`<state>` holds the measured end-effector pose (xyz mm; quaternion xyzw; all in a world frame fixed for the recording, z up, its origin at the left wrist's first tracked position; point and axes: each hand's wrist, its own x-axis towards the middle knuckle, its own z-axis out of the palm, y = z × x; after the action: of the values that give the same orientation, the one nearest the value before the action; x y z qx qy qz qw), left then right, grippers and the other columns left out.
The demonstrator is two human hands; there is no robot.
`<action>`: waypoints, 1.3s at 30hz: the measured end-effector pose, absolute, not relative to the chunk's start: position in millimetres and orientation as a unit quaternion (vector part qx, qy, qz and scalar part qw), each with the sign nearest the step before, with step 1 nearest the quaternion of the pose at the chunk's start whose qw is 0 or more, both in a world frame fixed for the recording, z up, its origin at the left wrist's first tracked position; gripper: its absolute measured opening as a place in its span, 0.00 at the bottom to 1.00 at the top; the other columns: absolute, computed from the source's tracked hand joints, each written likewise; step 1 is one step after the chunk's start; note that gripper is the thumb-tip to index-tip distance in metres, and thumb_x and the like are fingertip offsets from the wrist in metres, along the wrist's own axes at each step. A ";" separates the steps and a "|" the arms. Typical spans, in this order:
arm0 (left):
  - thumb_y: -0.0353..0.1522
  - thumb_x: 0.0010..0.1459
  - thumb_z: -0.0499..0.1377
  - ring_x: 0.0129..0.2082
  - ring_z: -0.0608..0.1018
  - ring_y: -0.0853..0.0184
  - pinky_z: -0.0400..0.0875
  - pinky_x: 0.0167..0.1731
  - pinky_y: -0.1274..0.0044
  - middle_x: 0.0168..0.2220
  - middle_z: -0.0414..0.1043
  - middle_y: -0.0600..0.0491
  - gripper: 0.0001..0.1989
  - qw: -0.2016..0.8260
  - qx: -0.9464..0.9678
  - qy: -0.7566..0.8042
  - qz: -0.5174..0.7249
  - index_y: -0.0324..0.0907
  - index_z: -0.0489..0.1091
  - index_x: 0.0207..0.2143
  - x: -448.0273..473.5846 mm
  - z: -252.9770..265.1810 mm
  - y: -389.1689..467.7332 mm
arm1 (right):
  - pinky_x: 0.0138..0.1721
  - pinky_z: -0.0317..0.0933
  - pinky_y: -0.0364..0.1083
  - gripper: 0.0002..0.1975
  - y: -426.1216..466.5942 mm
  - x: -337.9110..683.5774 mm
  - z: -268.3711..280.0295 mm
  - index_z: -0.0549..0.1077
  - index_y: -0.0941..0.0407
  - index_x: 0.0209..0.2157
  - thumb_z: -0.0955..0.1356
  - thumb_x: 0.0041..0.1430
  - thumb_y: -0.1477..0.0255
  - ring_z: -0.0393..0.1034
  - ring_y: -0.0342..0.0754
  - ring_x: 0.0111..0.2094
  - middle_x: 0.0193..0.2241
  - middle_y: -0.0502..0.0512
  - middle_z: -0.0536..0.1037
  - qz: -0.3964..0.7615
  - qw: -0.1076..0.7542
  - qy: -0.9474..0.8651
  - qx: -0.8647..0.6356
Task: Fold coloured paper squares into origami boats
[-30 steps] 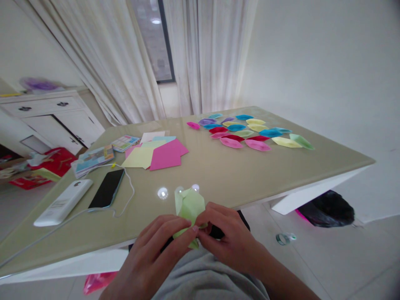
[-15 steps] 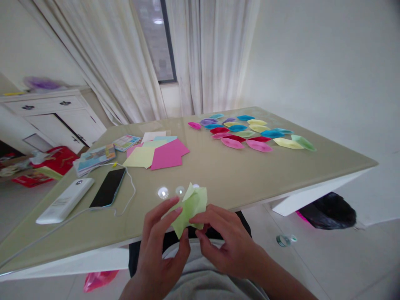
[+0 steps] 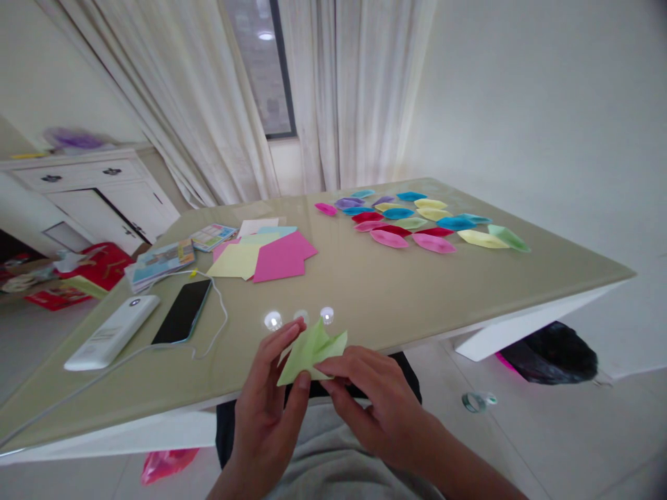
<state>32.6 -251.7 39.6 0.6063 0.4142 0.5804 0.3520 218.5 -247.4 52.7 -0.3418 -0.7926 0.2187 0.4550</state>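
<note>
Pinching folded green paper in right hand and holding it in left hand; at ten o'clock from right, one from left, stretched eight to two.

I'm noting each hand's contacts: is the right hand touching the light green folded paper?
Touching. The head view shows the right hand gripping the light green folded paper near its lower right edge, one finger lying across it.

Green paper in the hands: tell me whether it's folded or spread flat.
Folded. The green paper shows creases and raised, pointed flaps between the left hand and right hand.
</note>
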 end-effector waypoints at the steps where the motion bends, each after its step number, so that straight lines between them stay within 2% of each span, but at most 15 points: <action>1: 0.33 0.72 0.58 0.69 0.69 0.55 0.71 0.65 0.61 0.69 0.66 0.44 0.22 0.347 0.615 0.416 0.574 0.51 0.67 0.66 32.0 38.9 -251.4 | 0.45 0.65 0.45 0.09 -247.2 218.1 52.4 0.73 0.52 0.51 0.67 0.72 0.75 0.74 0.46 0.38 0.38 0.52 0.81 0.219 0.457 -0.792 -0.342; 4: 0.33 0.74 0.55 0.71 0.67 0.56 0.64 0.70 0.60 0.70 0.66 0.46 0.21 0.314 0.654 0.412 0.551 0.51 0.68 0.67 29.3 35.2 -249.6 | 0.43 0.65 0.44 0.08 -246.6 217.2 51.4 0.73 0.53 0.51 0.67 0.73 0.74 0.74 0.45 0.36 0.37 0.51 0.81 0.224 0.460 -0.789 -0.339; 7: 0.32 0.75 0.52 0.71 0.66 0.57 0.62 0.70 0.59 0.70 0.65 0.47 0.22 0.299 0.680 0.410 0.530 0.51 0.67 0.68 27.4 31.4 -248.2 | 0.43 0.65 0.45 0.09 -246.5 217.1 51.0 0.73 0.52 0.51 0.66 0.73 0.74 0.73 0.46 0.36 0.37 0.51 0.81 0.223 0.462 -0.788 -0.341; 11: 0.33 0.76 0.51 0.68 0.69 0.60 0.66 0.67 0.64 0.67 0.67 0.48 0.20 0.261 0.686 0.415 0.538 0.52 0.68 0.66 28.0 30.2 -247.6 | 0.41 0.65 0.46 0.09 -246.7 217.9 55.0 0.75 0.52 0.53 0.67 0.74 0.72 0.72 0.47 0.36 0.37 0.52 0.80 0.216 0.458 -0.785 -0.357; 15: 0.34 0.76 0.51 0.59 0.75 0.64 0.73 0.58 0.72 0.60 0.70 0.48 0.18 0.232 0.676 0.428 0.553 0.52 0.72 0.62 29.9 32.4 -246.7 | 0.36 0.62 0.46 0.09 -248.6 219.4 62.3 0.79 0.51 0.49 0.67 0.75 0.68 0.67 0.48 0.35 0.33 0.53 0.71 0.183 0.439 -0.789 -0.388; 17: 0.35 0.75 0.53 0.51 0.79 0.66 0.77 0.50 0.75 0.57 0.72 0.48 0.16 0.245 0.661 0.438 0.558 0.51 0.73 0.60 31.4 33.7 -246.0 | 0.36 0.61 0.47 0.08 -249.9 219.8 64.1 0.80 0.51 0.47 0.67 0.74 0.68 0.66 0.49 0.36 0.34 0.53 0.68 0.173 0.428 -0.793 -0.398; 20: 0.36 0.73 0.58 0.42 0.82 0.67 0.79 0.42 0.78 0.50 0.75 0.50 0.13 0.285 0.622 0.450 0.573 0.48 0.76 0.55 33.5 34.0 -245.2 | 0.41 0.62 0.49 0.06 -250.7 219.4 63.5 0.79 0.53 0.42 0.68 0.72 0.71 0.66 0.50 0.41 0.39 0.55 0.70 0.174 0.438 -0.792 -0.388; 23: 0.37 0.71 0.61 0.45 0.82 0.66 0.79 0.44 0.77 0.51 0.77 0.50 0.11 0.315 0.601 0.458 0.575 0.47 0.79 0.51 34.1 32.3 -245.1 | 0.45 0.61 0.50 0.03 -249.0 218.1 61.4 0.76 0.54 0.41 0.69 0.72 0.71 0.67 0.50 0.41 0.39 0.55 0.73 0.187 0.455 -0.788 -0.369; 27: 0.37 0.73 0.57 0.53 0.80 0.63 0.77 0.52 0.74 0.51 0.78 0.50 0.13 0.300 0.615 0.470 0.559 0.47 0.81 0.48 32.7 31.9 -245.0 | 0.47 0.60 0.51 0.03 -245.8 217.3 60.7 0.76 0.54 0.44 0.68 0.74 0.71 0.67 0.50 0.40 0.36 0.52 0.76 0.191 0.453 -0.792 -0.362; 33: 0.40 0.72 0.59 0.46 0.82 0.64 0.78 0.46 0.76 0.45 0.81 0.52 0.12 0.291 0.618 0.486 0.545 0.48 0.81 0.49 29.0 36.4 -243.7 | 0.48 0.60 0.50 0.04 -245.3 217.5 61.0 0.76 0.55 0.41 0.69 0.73 0.72 0.69 0.49 0.41 0.37 0.53 0.78 0.183 0.455 -0.793 -0.361; 35: 0.42 0.69 0.61 0.44 0.83 0.63 0.79 0.44 0.75 0.45 0.83 0.51 0.14 0.317 0.594 0.501 0.544 0.47 0.81 0.49 30.3 38.3 -244.7 | 0.48 0.61 0.50 0.04 -245.0 217.2 59.0 0.77 0.55 0.41 0.70 0.73 0.71 0.69 0.50 0.41 0.37 0.54 0.78 0.183 0.451 -0.796 -0.359; 39: 0.44 0.62 0.67 0.37 0.84 0.64 0.79 0.39 0.77 0.38 0.84 0.52 0.17 0.404 0.487 0.540 0.554 0.44 0.81 0.48 37.7 44.6 -248.4 | 0.44 0.61 0.48 0.01 -241.8 216.0 54.1 0.77 0.55 0.41 0.72 0.71 0.72 0.71 0.47 0.38 0.35 0.51 0.79 0.182 0.487 -0.776 -0.357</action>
<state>37.7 -248.4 44.6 0.4873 0.5404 0.5543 0.4040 216.0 -241.8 54.1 -0.3568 -0.7759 0.1820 0.4873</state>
